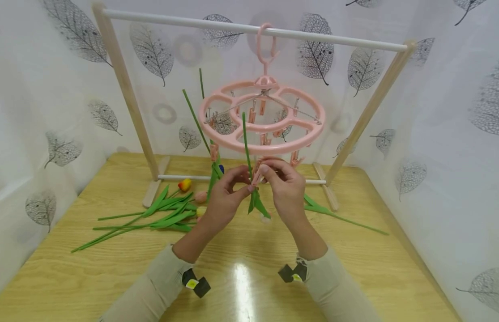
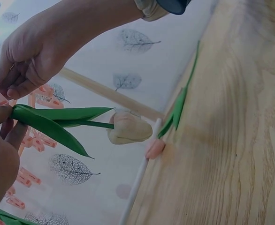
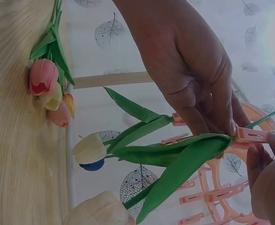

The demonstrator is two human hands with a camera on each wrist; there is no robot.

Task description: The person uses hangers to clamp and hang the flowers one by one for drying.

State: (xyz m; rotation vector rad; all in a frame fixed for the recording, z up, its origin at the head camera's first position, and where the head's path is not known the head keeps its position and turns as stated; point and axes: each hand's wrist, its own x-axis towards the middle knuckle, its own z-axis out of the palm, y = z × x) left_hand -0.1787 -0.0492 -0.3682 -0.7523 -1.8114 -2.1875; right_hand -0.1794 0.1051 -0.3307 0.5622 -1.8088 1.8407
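An artificial white tulip (image 2: 128, 129) hangs head down below the round pink clip hanger (image 1: 263, 147), its green stem upright. My left hand (image 1: 227, 197) pinches the stem just above the leaves (image 1: 257, 203). Between thumb and fingers, my right hand (image 1: 287, 183) grips a pink clothespin (image 3: 251, 135) of the hanger, right at that stem. Whether the clothespin's jaws are around the stem, I cannot tell. Another white tulip (image 3: 89, 149) hangs upside down from a clothespin (image 1: 214, 152) on the hanger's left, with a blue flower (image 3: 93, 165) partly hidden behind it.
A wooden stand with a white top rod (image 1: 193, 22) carries the hanger. On the table (image 1: 152, 277), several tulips (image 1: 168, 214) lie in a pile at left, and one pink tulip (image 2: 155, 149) lies at right. More pink clothespins (image 1: 295, 157) dangle from the ring.
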